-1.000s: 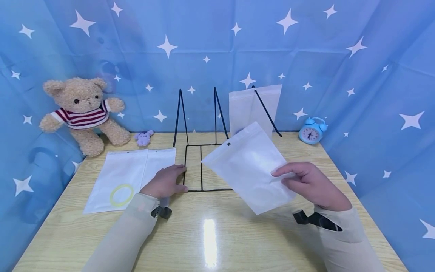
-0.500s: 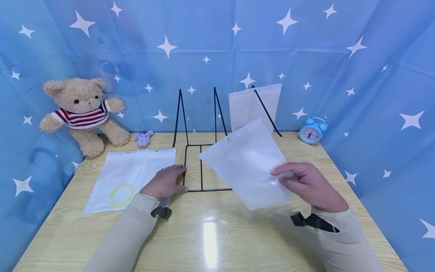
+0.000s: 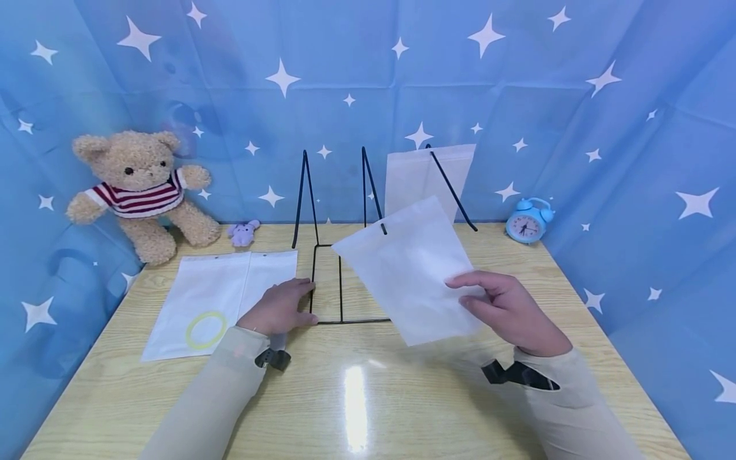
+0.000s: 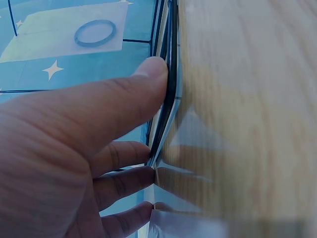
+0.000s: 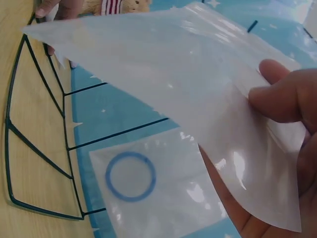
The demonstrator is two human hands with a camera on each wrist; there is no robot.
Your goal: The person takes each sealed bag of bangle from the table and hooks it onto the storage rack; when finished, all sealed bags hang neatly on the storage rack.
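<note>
Over a wood-grain counter point(image 3: 287, 396), a person's left hand point(image 3: 278, 306) rests against a black wire rack point(image 3: 342, 287), fingers fairly straight and spread, tips touching its base. The right hand point(image 3: 512, 310) pinches a white bag point(image 3: 408, 268) by its right edge, thumb against fingers, holding it tilted above the rack. The bag's top meets the middle prong point(image 3: 374, 188); whether its hole is threaded cannot be told. Held by one edge, the limp bag could buckle and slip off the tip, and a hard push might shift the rack. Two flat bags point(image 3: 172, 300) lie left, one showing a yellow ring point(image 3: 188, 329). Beyond, partly hidden by the held bag, a hanging bag point(image 3: 411, 182) shows a blue ring point(image 5: 108, 176). Farther back, out of the way, are a teddy bear point(image 3: 138, 166), purple toy point(image 3: 243, 234), blue clock point(image 3: 526, 223) and starry curtain point(image 3: 345, 38).
</note>
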